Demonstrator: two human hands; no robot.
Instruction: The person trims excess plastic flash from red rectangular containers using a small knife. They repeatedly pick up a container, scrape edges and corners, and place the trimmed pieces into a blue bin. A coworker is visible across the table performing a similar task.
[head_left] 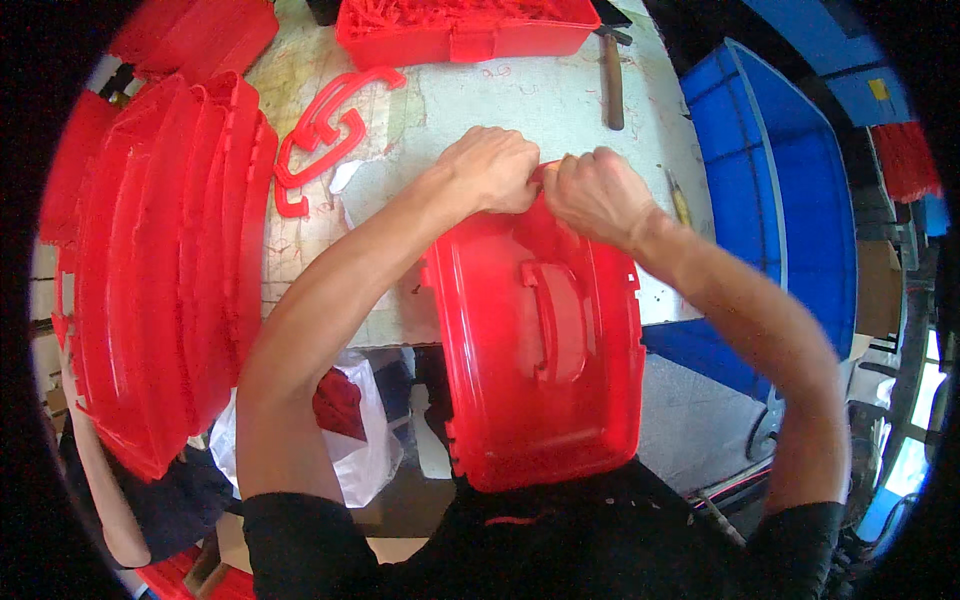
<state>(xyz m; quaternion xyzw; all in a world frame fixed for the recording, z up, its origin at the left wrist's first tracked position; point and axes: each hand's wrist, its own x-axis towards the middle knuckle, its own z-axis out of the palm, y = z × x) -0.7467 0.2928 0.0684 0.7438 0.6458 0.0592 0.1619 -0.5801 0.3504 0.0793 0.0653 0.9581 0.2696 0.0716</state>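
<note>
A red, shallow plastic lid [495, 350] lies tilted from the table's near edge down toward my lap. A long red handle [565, 320] shows in its middle. My left hand [492, 170] is closed at the lid's far end, knuckles up. Beside it my right hand [598, 195] is also closed, thumb near a small red bit between the two hands. The fingertips of both hands are hidden under the knuckles, so the exact grip on the rim is partly out of sight.
Several nested red plastic shells [150, 270] stand at left, with loose red handles [325, 135] nearby. A red bin [470, 42] of small red parts, a hammer [613, 85] and a yellow-handled tool [679, 198] lie on the table. Right: blue crate [800, 200]. Another person's arm [105, 490] shows lower left.
</note>
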